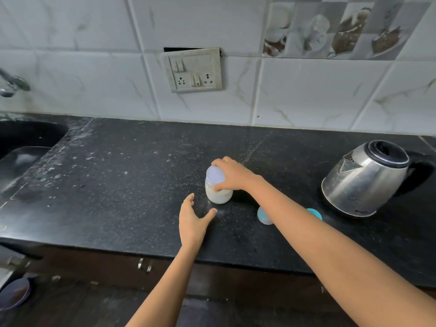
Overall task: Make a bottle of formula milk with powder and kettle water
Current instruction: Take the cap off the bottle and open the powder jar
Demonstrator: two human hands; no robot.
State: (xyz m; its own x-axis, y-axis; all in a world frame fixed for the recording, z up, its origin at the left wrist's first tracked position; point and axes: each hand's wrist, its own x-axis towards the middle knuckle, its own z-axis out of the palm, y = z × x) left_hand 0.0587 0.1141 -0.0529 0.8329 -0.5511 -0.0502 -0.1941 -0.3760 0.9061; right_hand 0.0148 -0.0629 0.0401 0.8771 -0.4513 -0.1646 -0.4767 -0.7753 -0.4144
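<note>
Bottle (218, 194) of milky liquid stands upright on the counter (118, 185). Your left hand (192, 223) hovers spread and empty just beside its base, likely to steady it. Your right hand (232, 175) clasps its pale cap (215, 174) from above, probably to twist it; the kettle (363, 178) sits well apart.

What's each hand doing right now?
Left hand: open, holding nothing, beside the milk bottle.
Right hand: gripping the milk bottle around its top.
</note>
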